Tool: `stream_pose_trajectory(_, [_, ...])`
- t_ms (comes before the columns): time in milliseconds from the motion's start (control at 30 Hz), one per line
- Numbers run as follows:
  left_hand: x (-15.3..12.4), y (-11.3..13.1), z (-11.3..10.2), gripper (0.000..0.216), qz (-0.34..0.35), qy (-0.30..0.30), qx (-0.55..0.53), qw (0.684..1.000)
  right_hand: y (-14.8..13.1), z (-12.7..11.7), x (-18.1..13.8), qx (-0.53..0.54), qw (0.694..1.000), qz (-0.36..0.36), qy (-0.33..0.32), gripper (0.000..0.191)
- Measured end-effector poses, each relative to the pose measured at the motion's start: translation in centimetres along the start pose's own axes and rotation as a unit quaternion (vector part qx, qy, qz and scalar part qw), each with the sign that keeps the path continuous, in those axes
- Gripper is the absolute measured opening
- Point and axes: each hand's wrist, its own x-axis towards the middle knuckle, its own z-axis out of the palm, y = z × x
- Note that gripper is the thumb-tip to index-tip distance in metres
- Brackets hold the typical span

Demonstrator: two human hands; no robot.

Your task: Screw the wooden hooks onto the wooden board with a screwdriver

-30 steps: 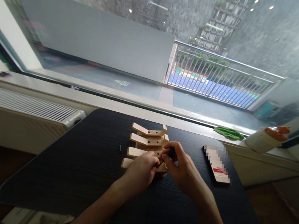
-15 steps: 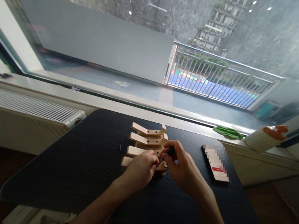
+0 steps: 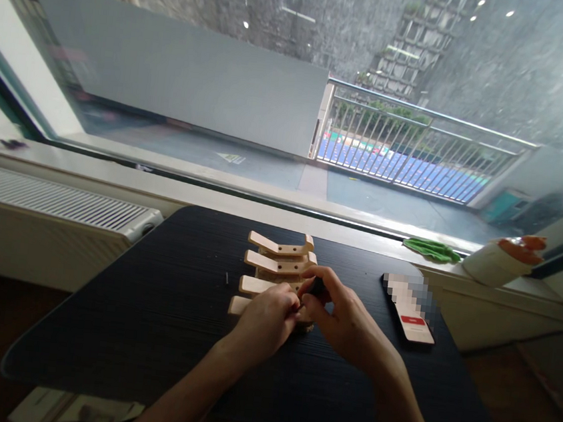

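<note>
Several pale wooden hook-shaped pieces (image 3: pixel 279 254) lie in a row on the black table (image 3: pixel 159 319). My left hand (image 3: pixel 264 320) is closed over the nearest wooden piece, pressing it to the table. My right hand (image 3: pixel 343 318) is closed round a small screwdriver with a dark handle (image 3: pixel 318 287), its tip hidden between my two hands at that nearest piece. A tiny dark screw (image 3: pixel 227 277) lies on the table left of the pieces.
A phone (image 3: pixel 409 308) lies on the table to the right of my hands. On the windowsill behind are a green cloth (image 3: pixel 431 250) and a white roll with an orange top (image 3: pixel 500 261). A white radiator (image 3: pixel 55 204) stands at the left.
My right hand has turned slightly on the screwdriver, the fingers curling lower toward the left hand. The left hand and the wooden pieces have stayed where they were.
</note>
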Motion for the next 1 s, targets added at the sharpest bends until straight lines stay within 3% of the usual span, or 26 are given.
stream_pose_trajectory(200, [0.1, 0.0, 0.2, 0.008, -0.010, 0.000, 0.006, 1.000, 0.3, -0.2, 0.0, -0.029, 0.999, -0.006, 0.033, 0.038])
stream_pose_trajectory(500, [0.0, 0.5, -0.1, 0.007, -0.030, -0.006, 0.006, 1.000, 0.1, 0.3, 0.6, -0.036, 0.995, -0.033, 0.083, 0.031])
stream_pose_trajectory(667, [0.0, 0.7, -0.1, 0.006, -0.027, 0.008, 0.007, 1.000, -0.5, -0.4, 0.4, -0.057, 0.992, -0.069, 0.086, 0.029])
stream_pose_trajectory(1000, [0.0, 0.4, 0.2, 0.008, -0.009, 0.011, 0.034, 0.999, -0.7, -1.0, -0.1, -0.068, 0.993, -0.047, 0.089, 0.027])
